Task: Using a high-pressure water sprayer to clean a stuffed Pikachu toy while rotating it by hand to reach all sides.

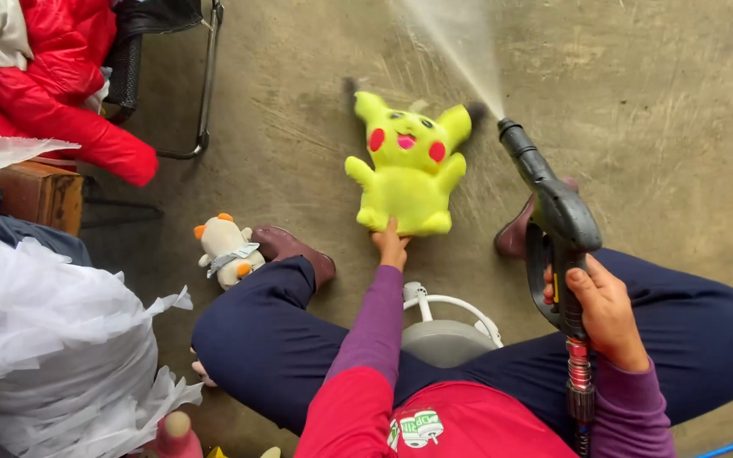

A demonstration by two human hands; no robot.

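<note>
— Bare concrete floor (663,102) all around, grey, scuffed, damp-looking in streaks. Nearest the camera?

— Sat low with knees spread, dark blue trousers, red top over purple sleeves. Perched over a white-and-grey stool (444,332), glimpsed between the legs.

— And the right hand (606,315)?

— Wrapped tight around the grip of a black spray gun (553,216), fingers closed on the handle. Fed by a hose fitting (579,382) running down below the wrist. Nozzle aimed up and away, throwing a pale fan of water (460,42) across the floor just past the toy's ear.

— Left hand (390,246)?

— Stretched forward, fingertips pressed on the bottom edge of a yellow plush toy (407,165). Seemed to pin rather than grip; couldn't tell whether anything was pinched between the fingers.

— Where did that toy lie?

— Flat on its back on the floor, face up, straight ahead between the two brown shoes, red cheeks and black-tipped ears pointed away.

— Anything else close by?

— Lay just beside the left shoe (294,248): a small cream plush toy (227,250) with orange bits. Bunched at the near left: white crinkled plastic sheeting (53,339).

— Farther off?

— Stood at the far left: a wooden box (40,195), then a red padded jacket (61,76) draped beside a black folding chair (171,51).
</note>
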